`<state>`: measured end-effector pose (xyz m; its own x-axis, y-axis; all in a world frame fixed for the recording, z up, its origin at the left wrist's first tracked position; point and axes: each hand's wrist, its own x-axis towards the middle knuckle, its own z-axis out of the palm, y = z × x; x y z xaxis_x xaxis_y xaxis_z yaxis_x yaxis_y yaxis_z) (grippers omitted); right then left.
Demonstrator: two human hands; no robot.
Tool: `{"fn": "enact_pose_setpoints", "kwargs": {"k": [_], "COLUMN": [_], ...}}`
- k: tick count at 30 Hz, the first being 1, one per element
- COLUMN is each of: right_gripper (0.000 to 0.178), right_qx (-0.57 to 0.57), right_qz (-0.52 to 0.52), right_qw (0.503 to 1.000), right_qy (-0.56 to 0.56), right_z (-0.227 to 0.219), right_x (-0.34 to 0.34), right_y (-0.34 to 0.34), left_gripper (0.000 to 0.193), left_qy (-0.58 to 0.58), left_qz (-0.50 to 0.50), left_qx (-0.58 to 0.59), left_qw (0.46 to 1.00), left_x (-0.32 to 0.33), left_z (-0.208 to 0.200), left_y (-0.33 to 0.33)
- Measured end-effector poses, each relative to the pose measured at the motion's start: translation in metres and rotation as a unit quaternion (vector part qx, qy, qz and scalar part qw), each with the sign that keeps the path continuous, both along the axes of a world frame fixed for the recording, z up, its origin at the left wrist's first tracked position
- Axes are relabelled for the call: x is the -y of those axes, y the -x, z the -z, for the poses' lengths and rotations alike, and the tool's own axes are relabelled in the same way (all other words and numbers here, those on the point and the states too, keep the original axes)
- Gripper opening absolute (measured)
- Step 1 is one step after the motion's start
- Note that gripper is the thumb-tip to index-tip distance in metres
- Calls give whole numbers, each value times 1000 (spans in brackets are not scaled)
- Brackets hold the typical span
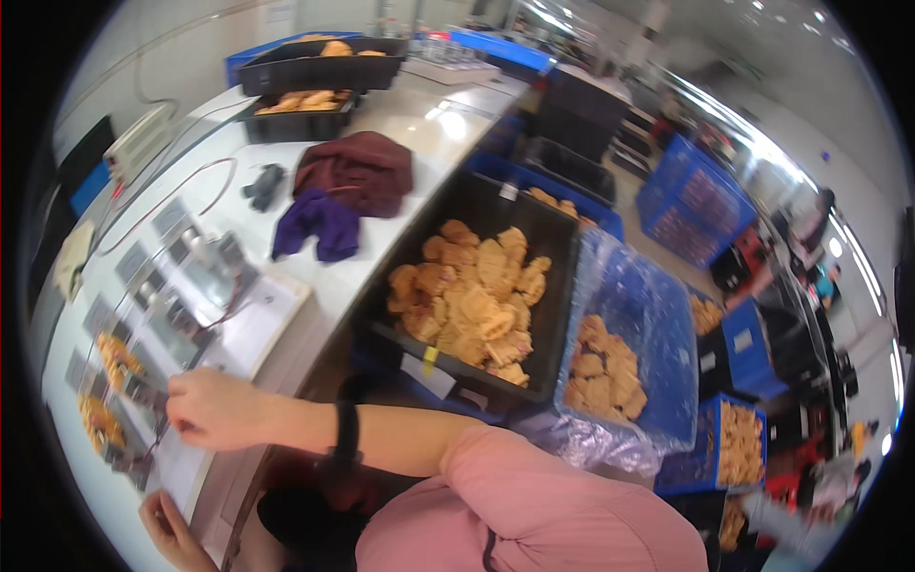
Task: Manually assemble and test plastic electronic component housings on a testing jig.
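Observation:
My right hand (217,410), its fingers curled together, hovers over the table edge beside the row of metal fixtures; what it holds, if anything, is hidden. Lower down, my left hand (173,534) is at the table's near edge, thumb and fingers apart, with nothing visible in it. Two fixtures carry lumpy tan-orange pieces: one piece (99,423) on the nearest fixture and another piece (118,362) on the one beyond it. Farther along the row, a fixture (167,315) and a last fixture (212,257) show no such piece on them.
To my right stands a black crate (558,315) heaped with tan pieces (477,296). Beside it is a blue crate lined with clear plastic (634,276). Maroon cloth (357,172) and purple cloth (319,224) lie on the white table. Stacked black trays (319,71) sit at its far end.

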<state>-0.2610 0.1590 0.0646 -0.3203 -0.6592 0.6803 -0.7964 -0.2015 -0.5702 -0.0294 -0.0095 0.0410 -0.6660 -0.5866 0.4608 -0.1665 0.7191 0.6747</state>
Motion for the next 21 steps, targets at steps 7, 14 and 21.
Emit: {"fn": "enact_pose_setpoints", "kwargs": {"k": [7, 14, 21], "right_gripper": [7, 6, 5], "right_qx": [8, -1, -21], "right_qz": [3, 23, 45], "right_qw": [1000, 1000, 998], "right_qy": [12, 13, 39], "right_z": [18, 21, 24], "right_x": [23, 28, 33], "right_y": [2, 0, 1], "left_gripper": [36, 34, 34], "left_qy": [34, -1, 35], "left_qz": [-107, -106, -104], "left_qx": [3, -11, -10], "left_qw": [994, 994, 994], "left_x": [-42, -34, -34], "left_z": [-31, -24, -25], "left_y": [13, 14, 14]}}
